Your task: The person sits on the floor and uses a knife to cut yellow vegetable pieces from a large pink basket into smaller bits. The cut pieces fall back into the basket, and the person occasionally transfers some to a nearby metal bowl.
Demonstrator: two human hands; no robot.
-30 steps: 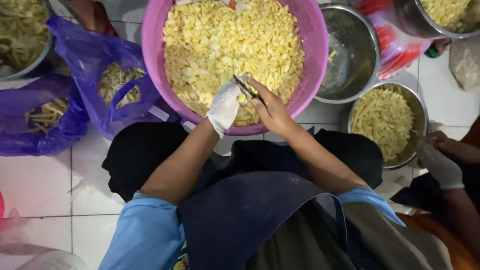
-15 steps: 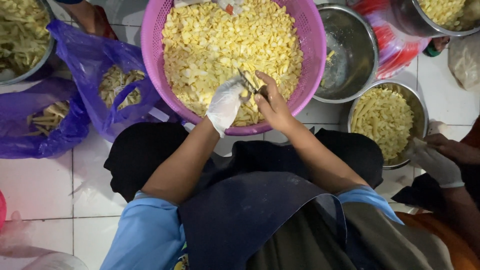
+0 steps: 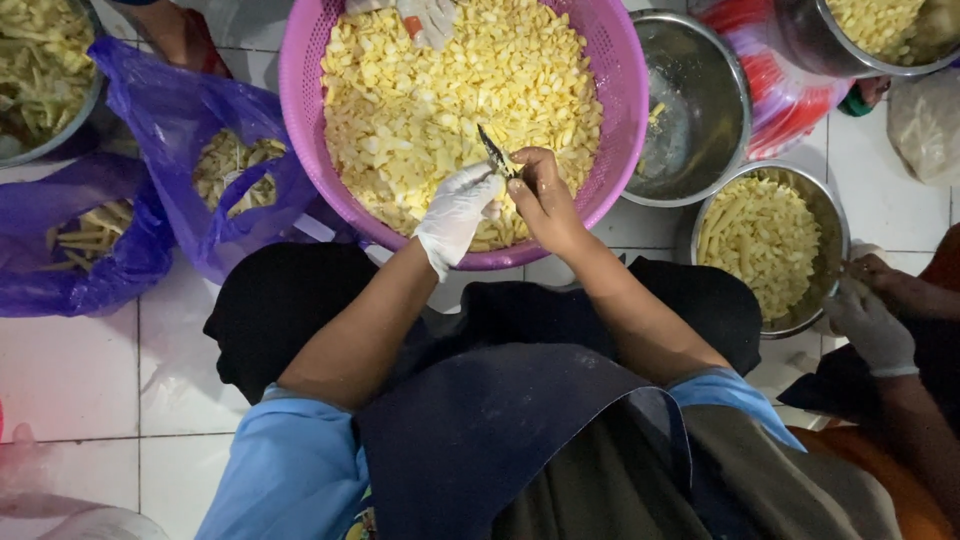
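two purple plastic bags (image 3: pixel 200 150) sit on the floor to my left, both open, with pale yellow strips inside. one is near the pink basket. a cloudy clear bag (image 3: pixel 925 125) sits far right.

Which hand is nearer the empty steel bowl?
Right. The bare right hand with the knife is just beside the empty steel bowl; the gloved left hand sits farther away.

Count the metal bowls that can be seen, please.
4. One empty metal bowl right of the pink basket; one full bowl below it; one at top right; one at top left. Others may lie outside the view.
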